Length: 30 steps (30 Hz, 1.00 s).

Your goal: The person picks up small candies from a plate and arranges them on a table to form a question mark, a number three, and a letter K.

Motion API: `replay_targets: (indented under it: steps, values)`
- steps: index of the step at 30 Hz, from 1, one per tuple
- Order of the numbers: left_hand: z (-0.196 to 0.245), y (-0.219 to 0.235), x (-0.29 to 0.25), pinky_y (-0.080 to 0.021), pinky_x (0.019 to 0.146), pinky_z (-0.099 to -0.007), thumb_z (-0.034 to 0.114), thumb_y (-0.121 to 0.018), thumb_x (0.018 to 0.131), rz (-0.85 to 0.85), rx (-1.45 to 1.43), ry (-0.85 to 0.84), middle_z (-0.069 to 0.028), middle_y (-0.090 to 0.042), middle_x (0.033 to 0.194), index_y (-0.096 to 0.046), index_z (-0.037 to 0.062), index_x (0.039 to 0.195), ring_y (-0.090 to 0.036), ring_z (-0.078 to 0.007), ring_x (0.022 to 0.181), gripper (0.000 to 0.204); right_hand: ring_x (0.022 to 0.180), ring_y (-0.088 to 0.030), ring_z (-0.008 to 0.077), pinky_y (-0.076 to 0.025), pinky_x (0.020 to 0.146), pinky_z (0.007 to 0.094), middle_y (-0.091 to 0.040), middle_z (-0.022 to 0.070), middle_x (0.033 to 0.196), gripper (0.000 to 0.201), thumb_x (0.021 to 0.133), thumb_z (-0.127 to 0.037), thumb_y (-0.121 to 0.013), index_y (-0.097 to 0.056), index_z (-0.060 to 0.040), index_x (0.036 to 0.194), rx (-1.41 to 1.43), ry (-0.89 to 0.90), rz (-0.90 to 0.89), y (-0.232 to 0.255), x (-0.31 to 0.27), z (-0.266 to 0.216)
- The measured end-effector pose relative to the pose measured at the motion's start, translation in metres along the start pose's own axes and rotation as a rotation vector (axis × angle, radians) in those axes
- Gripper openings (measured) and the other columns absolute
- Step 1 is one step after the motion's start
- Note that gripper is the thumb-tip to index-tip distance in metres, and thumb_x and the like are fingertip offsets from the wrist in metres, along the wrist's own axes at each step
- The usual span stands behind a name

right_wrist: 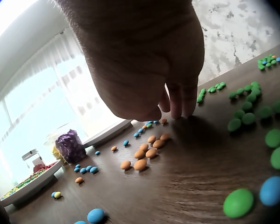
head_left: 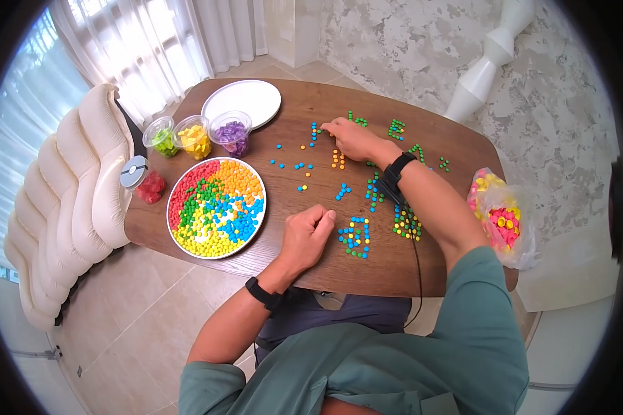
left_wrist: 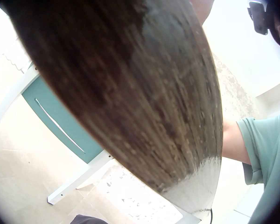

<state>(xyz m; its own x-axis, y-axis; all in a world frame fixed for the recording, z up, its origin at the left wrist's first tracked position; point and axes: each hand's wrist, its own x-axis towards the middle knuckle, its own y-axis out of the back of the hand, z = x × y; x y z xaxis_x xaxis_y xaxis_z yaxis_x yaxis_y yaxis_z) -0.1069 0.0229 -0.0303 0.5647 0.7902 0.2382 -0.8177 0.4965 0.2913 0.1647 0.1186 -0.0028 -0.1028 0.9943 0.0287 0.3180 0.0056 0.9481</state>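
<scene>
My right hand (head_left: 353, 140) reaches across the table, index fingertip right at a short column of blue candies (head_left: 314, 135). In the right wrist view its fingers (right_wrist: 176, 100) extend down to the wood, beside a green candy (right_wrist: 149, 125) and an orange one (right_wrist: 164, 121); the index tip is hidden there. A cluster of orange candies (right_wrist: 144, 153) lies just below this hand. My left hand (head_left: 308, 235) rests loosely curled near the table's front edge, left of a blue, yellow and green candy shape (head_left: 356, 236). Its palm side is hidden.
A round plate (head_left: 171, 234) of colour-sorted candies stands left. Behind it are cups of green (head_left: 163, 142), yellow (head_left: 195, 140) and purple (head_left: 232, 137) pieces, a lidded red jar (head_left: 149, 185) and a white plate (head_left: 246, 100). A candy bag (head_left: 503, 218) sits right; a cable (head_left: 418, 270) hangs over the front edge.
</scene>
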Motion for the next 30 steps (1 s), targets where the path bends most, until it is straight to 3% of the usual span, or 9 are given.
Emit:
replay_targets:
  steps: [6, 8, 14, 16, 22, 26, 28, 30]
  values:
    - [-0.003, -0.001, 0.000, -0.046, 0.058, -0.0390, 0.021, -0.065, 0.099, 0.004, -0.007, -0.006, -0.0162, -0.059, 0.066, -0.063, -0.0011, 0.081, -0.059, -0.0262, 0.057, 0.029, 0.127, -0.058, 0.0387, -0.048, 0.105, 0.0451, -0.059, 0.0211, 0.137, 0.045, 0.096, -0.002, -0.051, -0.058, -0.0054, 0.140, -0.052, 0.010, 0.041, -0.005, 0.005, 0.007]
    - [-0.003, -0.001, 0.000, -0.046, 0.058, -0.0390, 0.021, -0.065, 0.099, 0.002, -0.004, -0.005, -0.0162, -0.059, 0.066, -0.063, -0.0011, 0.080, -0.059, -0.0264, 0.057, 0.029, 0.121, -0.060, 0.0376, -0.049, 0.100, 0.0470, -0.064, 0.0189, 0.127, 0.035, 0.097, -0.008, -0.055, -0.063, -0.0070, 0.130, -0.044, -0.058, 0.034, 0.002, 0.004, 0.002]
    - [0.000, 0.000, 0.001, -0.045, 0.057, -0.0392, 0.021, -0.065, 0.100, -0.002, 0.003, -0.016, -0.0169, -0.058, 0.065, -0.062, -0.0011, 0.080, -0.058, -0.0276, 0.056, 0.029, 0.101, -0.068, 0.0384, -0.054, 0.088, 0.0479, -0.073, 0.0186, 0.102, 0.017, 0.094, -0.013, -0.064, -0.073, -0.0038, 0.106, -0.063, -0.004, 0.130, -0.001, 0.011, 0.005]
    - [0.000, -0.001, 0.000, -0.041, 0.056, -0.0339, 0.020, -0.064, 0.100, 0.012, -0.020, -0.016, -0.0100, -0.050, 0.061, -0.058, -0.0025, 0.079, -0.046, -0.0120, 0.058, 0.031, 0.099, -0.070, 0.0387, -0.054, 0.087, 0.0484, -0.074, 0.0193, 0.100, 0.015, 0.092, -0.012, -0.065, -0.074, -0.0034, 0.100, -0.056, -0.028, 0.134, -0.003, 0.018, 0.005]
    - [0.001, -0.001, 0.000, -0.040, 0.055, -0.0339, 0.020, -0.065, 0.100, 0.012, -0.043, 0.004, -0.0088, -0.047, 0.060, -0.057, -0.0024, 0.078, -0.044, -0.0106, 0.058, 0.032, 0.095, -0.071, 0.0389, -0.056, 0.083, 0.0487, -0.075, 0.0196, 0.096, 0.010, 0.088, -0.010, -0.068, -0.075, -0.0038, 0.091, -0.028, -0.075, 0.166, -0.007, 0.030, 0.010]
    - [0.000, 0.000, 0.000, -0.041, 0.055, -0.0337, 0.020, -0.065, 0.100, 0.007, -0.033, 0.006, -0.0091, -0.049, 0.061, -0.058, -0.0025, 0.078, -0.045, -0.0110, 0.058, 0.032, 0.094, -0.071, 0.0390, -0.056, 0.082, 0.0484, -0.075, 0.0189, 0.096, 0.008, 0.087, -0.010, -0.071, -0.075, -0.0045, 0.092, -0.011, -0.129, 0.192, -0.010, 0.036, 0.015]
    - [-0.002, -0.001, 0.000, -0.045, 0.057, -0.0381, 0.020, -0.066, 0.099, 0.008, -0.022, 0.000, -0.0165, -0.058, 0.064, -0.064, -0.0015, 0.081, -0.056, -0.0236, 0.055, 0.028, 0.095, -0.071, 0.0391, -0.056, 0.083, 0.0481, -0.075, 0.0186, 0.096, 0.008, 0.088, -0.011, -0.071, -0.075, -0.0048, 0.092, 0.000, -0.123, 0.192, -0.008, 0.037, 0.014]
    - [-0.002, -0.001, 0.000, -0.045, 0.057, -0.0380, 0.020, -0.066, 0.099, 0.011, -0.027, -0.003, -0.0164, -0.058, 0.064, -0.064, -0.0014, 0.081, -0.056, -0.0236, 0.055, 0.028, 0.095, -0.071, 0.0391, -0.057, 0.083, 0.0478, -0.075, 0.0184, 0.096, 0.009, 0.088, -0.011, -0.071, -0.076, -0.0052, 0.092, 0.010, -0.117, 0.192, -0.007, 0.038, 0.013]
